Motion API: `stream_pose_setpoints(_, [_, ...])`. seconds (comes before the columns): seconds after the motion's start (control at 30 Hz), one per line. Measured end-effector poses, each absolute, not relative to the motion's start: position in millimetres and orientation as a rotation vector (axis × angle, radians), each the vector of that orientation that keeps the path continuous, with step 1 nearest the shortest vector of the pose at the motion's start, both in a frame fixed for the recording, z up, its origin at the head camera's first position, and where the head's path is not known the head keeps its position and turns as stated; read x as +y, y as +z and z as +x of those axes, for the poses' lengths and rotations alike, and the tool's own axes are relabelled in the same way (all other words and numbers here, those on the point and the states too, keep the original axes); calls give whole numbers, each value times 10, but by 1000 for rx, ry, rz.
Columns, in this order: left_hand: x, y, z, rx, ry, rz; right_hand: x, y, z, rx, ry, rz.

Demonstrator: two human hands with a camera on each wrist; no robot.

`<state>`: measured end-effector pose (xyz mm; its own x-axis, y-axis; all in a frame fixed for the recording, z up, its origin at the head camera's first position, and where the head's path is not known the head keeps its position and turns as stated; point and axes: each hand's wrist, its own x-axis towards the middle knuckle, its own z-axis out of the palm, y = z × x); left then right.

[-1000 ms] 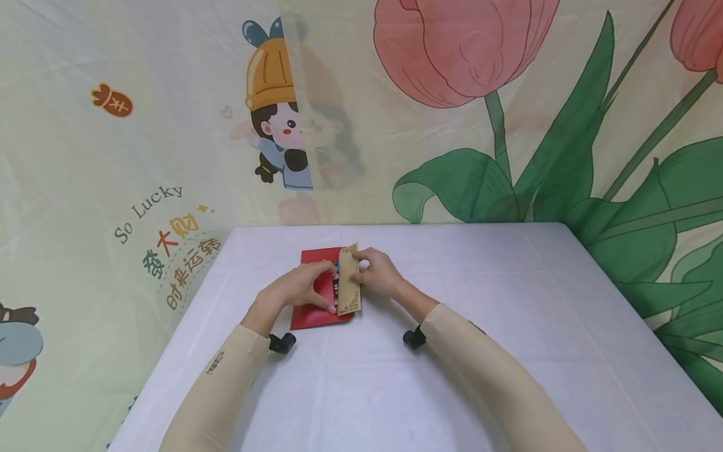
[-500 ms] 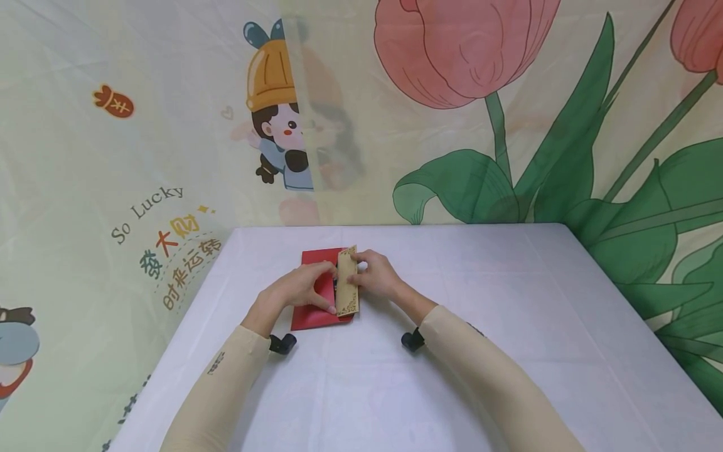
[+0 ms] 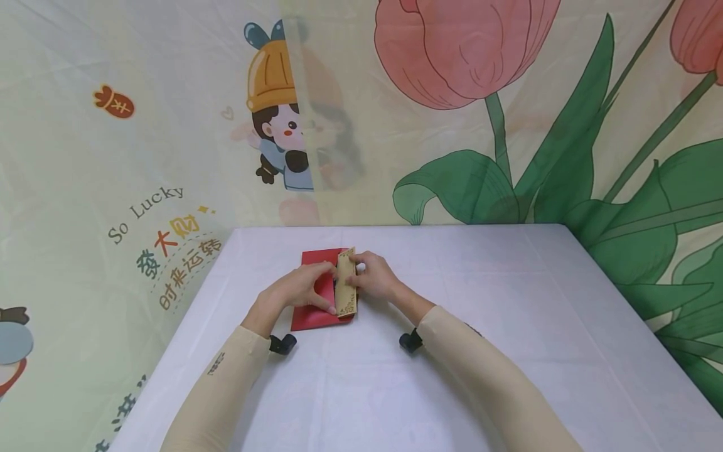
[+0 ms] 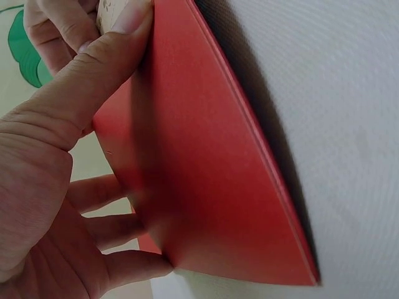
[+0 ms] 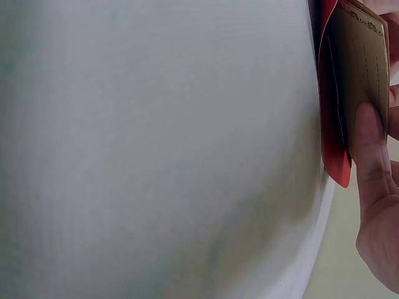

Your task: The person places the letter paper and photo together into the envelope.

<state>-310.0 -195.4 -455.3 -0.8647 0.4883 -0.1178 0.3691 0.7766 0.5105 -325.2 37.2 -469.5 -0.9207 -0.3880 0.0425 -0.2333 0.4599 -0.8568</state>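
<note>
A red envelope (image 3: 312,317) lies on the table, its opening facing right. My left hand (image 3: 299,284) spans the envelope, thumb at the near side of the opening and fingers at the far side. In the left wrist view the red paper (image 4: 199,149) bows up between that thumb and the fingers. My right hand (image 3: 377,275) pinches a tan card (image 3: 346,289) with ornate brown corners, partly inside the opening. The right wrist view shows the thumb flat on the card (image 5: 361,68), which has faint ruled lines. The card's inner part is hidden in the envelope.
A white cloth covers the table (image 3: 480,376). Behind it hangs a printed curtain (image 3: 350,125) with tulips and a cartoon figure. Black wrist cameras sit under the left sleeve (image 3: 217,389) and the right sleeve (image 3: 497,376).
My right hand has moved slightly left, sliding the card deeper into the envelope. The colourful strip seen beside the card earlier is now almost covered. My left hand has stayed in place.
</note>
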Motion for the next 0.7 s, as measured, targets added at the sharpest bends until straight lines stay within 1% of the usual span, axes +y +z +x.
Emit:
stream_pose_setpoints(0.3, [-1960,-4578,-3115,2736,709,695,326,-4680,-3238,2658,-1321,-568])
stream_pose_setpoints(0.5, [-1966,-4582,-3121,2745,706,733,313,-4678,-3229,2648,-1332,-568])
stream_pose_setpoints(0.7, [-1966,-4589,-3128,2744,698,732,340,-4693,-3236,2666,-1342,-626])
